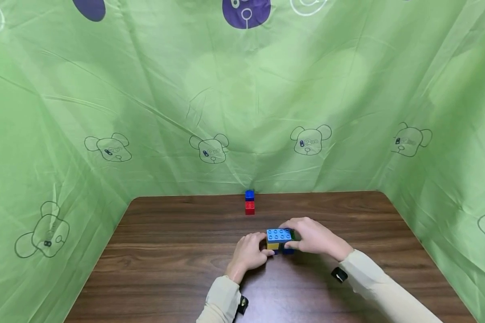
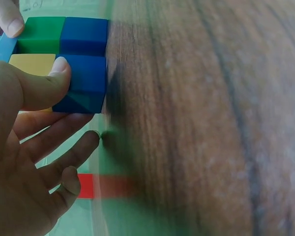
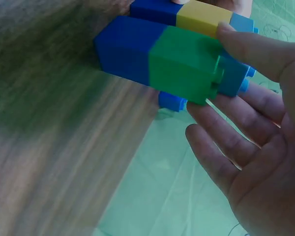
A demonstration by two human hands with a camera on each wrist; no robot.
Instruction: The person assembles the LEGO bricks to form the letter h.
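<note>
Left hand [image 1: 248,252] and right hand [image 1: 314,237] grip a stack [image 1: 279,235] on the table [image 1: 165,269], nearer than a red block [image 1: 249,207], in the head view. From the left wrist, a thumb presses its yellow block [image 2: 32,61]; from the right, thumb and fingers clasp it where green block [image 3: 184,61] meets light-blue top [image 3: 233,77].

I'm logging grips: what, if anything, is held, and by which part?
One block structure: the left hand pinches its yellow block and dark blue block; the right hand grips near the top, where the green block meets the light blue brick.
</note>
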